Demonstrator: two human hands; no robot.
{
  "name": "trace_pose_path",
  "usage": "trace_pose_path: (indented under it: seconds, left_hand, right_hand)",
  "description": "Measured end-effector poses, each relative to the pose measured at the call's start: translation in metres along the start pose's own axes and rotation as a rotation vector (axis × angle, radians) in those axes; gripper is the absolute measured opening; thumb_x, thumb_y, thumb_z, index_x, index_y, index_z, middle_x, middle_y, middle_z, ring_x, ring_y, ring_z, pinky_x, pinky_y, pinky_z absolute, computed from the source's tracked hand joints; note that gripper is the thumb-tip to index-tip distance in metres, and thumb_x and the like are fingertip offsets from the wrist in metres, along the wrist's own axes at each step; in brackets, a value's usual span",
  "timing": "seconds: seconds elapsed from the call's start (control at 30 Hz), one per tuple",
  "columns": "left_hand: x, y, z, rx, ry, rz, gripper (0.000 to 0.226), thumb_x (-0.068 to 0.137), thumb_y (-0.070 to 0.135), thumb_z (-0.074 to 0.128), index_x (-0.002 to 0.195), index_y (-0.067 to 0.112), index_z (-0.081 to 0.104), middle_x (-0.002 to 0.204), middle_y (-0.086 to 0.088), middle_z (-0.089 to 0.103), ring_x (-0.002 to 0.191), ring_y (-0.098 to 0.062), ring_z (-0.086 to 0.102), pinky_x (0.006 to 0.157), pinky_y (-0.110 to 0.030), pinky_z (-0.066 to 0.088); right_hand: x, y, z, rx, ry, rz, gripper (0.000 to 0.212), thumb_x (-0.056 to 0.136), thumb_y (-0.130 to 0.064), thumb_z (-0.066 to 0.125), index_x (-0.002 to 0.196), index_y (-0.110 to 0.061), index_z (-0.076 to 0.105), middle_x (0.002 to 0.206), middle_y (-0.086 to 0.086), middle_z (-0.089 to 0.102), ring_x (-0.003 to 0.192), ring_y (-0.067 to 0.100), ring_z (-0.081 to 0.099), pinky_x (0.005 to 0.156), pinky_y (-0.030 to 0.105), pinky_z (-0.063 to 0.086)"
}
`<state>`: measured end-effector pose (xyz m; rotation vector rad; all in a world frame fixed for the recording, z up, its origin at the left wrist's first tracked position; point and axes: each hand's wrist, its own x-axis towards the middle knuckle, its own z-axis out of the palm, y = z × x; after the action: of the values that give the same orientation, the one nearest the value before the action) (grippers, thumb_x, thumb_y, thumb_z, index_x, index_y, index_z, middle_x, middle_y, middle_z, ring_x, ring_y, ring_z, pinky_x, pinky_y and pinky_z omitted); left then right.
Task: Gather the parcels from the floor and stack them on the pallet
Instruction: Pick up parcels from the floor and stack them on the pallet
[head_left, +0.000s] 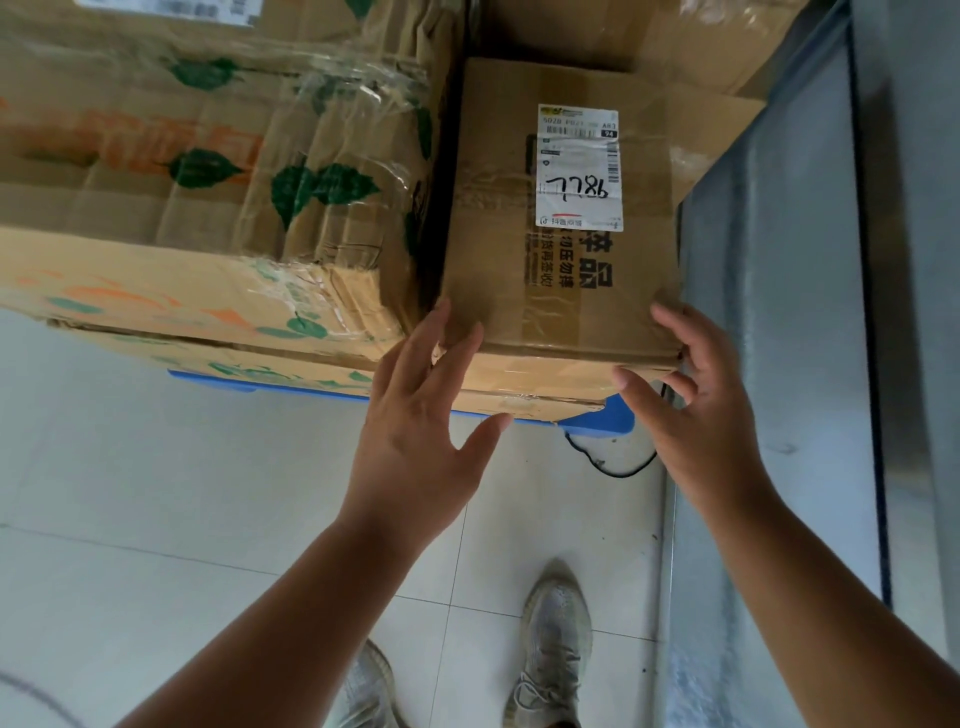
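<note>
A brown cardboard parcel (561, 270) with a white shipping label (579, 166) rests on top of another box on the blue pallet (608, 418). My left hand (421, 410) is at its near left corner, fingers spread, fingertips touching the box edge. My right hand (696, 410) is at its near right corner, fingers apart, holding nothing. To the left a bigger carton (197, 208) with green leaves and orange print lies on the same pallet, wrapped in clear tape.
More cardboard boxes (623, 31) stand behind. A grey metal surface (779, 312) runs along the right side. A black cable (613, 467) lies on the white tiled floor (156, 493) near the pallet corner. My shoes (556, 639) are below.
</note>
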<state>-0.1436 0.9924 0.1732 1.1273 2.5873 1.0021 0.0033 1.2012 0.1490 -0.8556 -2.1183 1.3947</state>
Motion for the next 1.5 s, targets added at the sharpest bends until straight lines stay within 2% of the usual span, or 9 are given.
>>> trace_pose_path:
  seconds: [0.3, 0.53, 0.73, 0.9, 0.97, 1.1, 1.23, 1.4, 1.5]
  left_hand:
    - [0.029, 0.017, -0.022, 0.101, -0.119, -0.13, 0.071, 0.091, 0.037, 0.08, 0.153, 0.016, 0.053, 0.165, -0.001, 0.042, 0.141, -0.03, 0.052, 0.108, -0.039, 0.047]
    - [0.046, 0.03, -0.038, 0.128, -0.169, -0.183, 0.059, 0.092, 0.031, 0.081, 0.145, 0.014, 0.063, 0.156, -0.004, 0.055, 0.138, -0.032, 0.054, 0.111, -0.039, 0.043]
    - [0.04, 0.029, -0.035, 0.191, -0.217, -0.164, 0.058, 0.088, 0.026, 0.085, 0.14, 0.008, 0.065, 0.155, -0.01, 0.056, 0.135, -0.038, 0.055, 0.106, -0.046, 0.05]
    - [0.033, 0.034, -0.034, 0.168, -0.209, -0.146, 0.062, 0.092, 0.032, 0.081, 0.147, 0.015, 0.059, 0.163, -0.006, 0.046, 0.146, -0.032, 0.044, 0.11, -0.044, 0.048]
    - [0.032, 0.04, -0.044, 0.136, -0.164, -0.1, 0.057, 0.09, 0.034, 0.08, 0.142, 0.02, 0.061, 0.157, -0.002, 0.053, 0.142, -0.029, 0.048, 0.102, -0.04, 0.051]
    - [0.039, 0.064, -0.085, -0.048, 0.026, -0.053, 0.054, 0.092, 0.038, 0.077, 0.14, 0.018, 0.064, 0.146, 0.001, 0.06, 0.131, -0.02, 0.059, 0.102, -0.032, 0.048]
    - [0.058, 0.106, -0.151, -0.186, 0.128, -0.023, 0.061, 0.09, 0.049, 0.066, 0.145, 0.023, 0.059, 0.153, 0.009, 0.052, 0.139, -0.014, 0.055, 0.106, -0.046, 0.055]
    - [0.078, 0.164, -0.27, -0.363, 0.252, -0.026, 0.052, 0.09, 0.051, 0.066, 0.138, 0.032, 0.062, 0.143, 0.027, 0.052, 0.128, -0.001, 0.059, 0.1, -0.029, 0.058]
    - [0.07, 0.187, -0.35, -0.386, 0.285, 0.007, 0.054, 0.087, 0.054, 0.069, 0.137, 0.036, 0.061, 0.141, 0.031, 0.052, 0.125, -0.001, 0.061, 0.1, -0.029, 0.057]
  right_hand:
    - [0.007, -0.006, 0.001, -0.083, -0.026, -0.061, 0.065, 0.086, -0.042, 0.075, 0.144, -0.035, 0.049, 0.157, -0.007, 0.041, 0.147, 0.023, 0.043, 0.111, 0.054, 0.049]
    - [0.004, -0.016, -0.002, -0.077, -0.039, 0.036, 0.057, 0.08, -0.052, 0.072, 0.131, -0.064, 0.049, 0.147, -0.011, 0.048, 0.135, 0.021, 0.054, 0.104, 0.048, 0.056]
    - [0.005, -0.02, 0.001, -0.076, -0.031, 0.058, 0.06, 0.081, -0.053, 0.07, 0.138, -0.046, 0.053, 0.144, -0.028, 0.045, 0.136, 0.014, 0.053, 0.104, 0.046, 0.056]
    - [0.004, -0.023, -0.001, -0.106, -0.058, 0.065, 0.062, 0.082, -0.057, 0.068, 0.14, -0.047, 0.049, 0.153, -0.014, 0.042, 0.143, 0.015, 0.046, 0.108, 0.051, 0.052]
    - [0.004, -0.036, -0.007, -0.188, -0.054, 0.045, 0.067, 0.084, -0.061, 0.066, 0.146, -0.044, 0.047, 0.163, -0.01, 0.034, 0.151, 0.014, 0.036, 0.116, 0.053, 0.044]
    - [0.011, -0.096, -0.023, -0.226, -0.055, -0.004, 0.064, 0.087, -0.063, 0.062, 0.146, -0.054, 0.04, 0.165, -0.019, 0.031, 0.153, 0.003, 0.029, 0.123, 0.051, 0.034]
    - [0.019, -0.183, -0.04, -0.195, -0.14, -0.071, 0.067, 0.084, -0.064, 0.064, 0.146, -0.062, 0.036, 0.161, -0.032, 0.029, 0.15, -0.006, 0.029, 0.124, 0.046, 0.033]
    - [0.019, -0.315, -0.06, -0.104, -0.133, -0.142, 0.069, 0.079, -0.069, 0.066, 0.138, -0.075, 0.031, 0.151, -0.047, 0.032, 0.14, -0.018, 0.034, 0.118, 0.028, 0.034]
    - [0.005, -0.389, -0.073, -0.102, -0.183, -0.16, 0.071, 0.082, -0.068, 0.068, 0.14, -0.075, 0.028, 0.153, -0.045, 0.03, 0.14, -0.018, 0.035, 0.115, 0.021, 0.036]
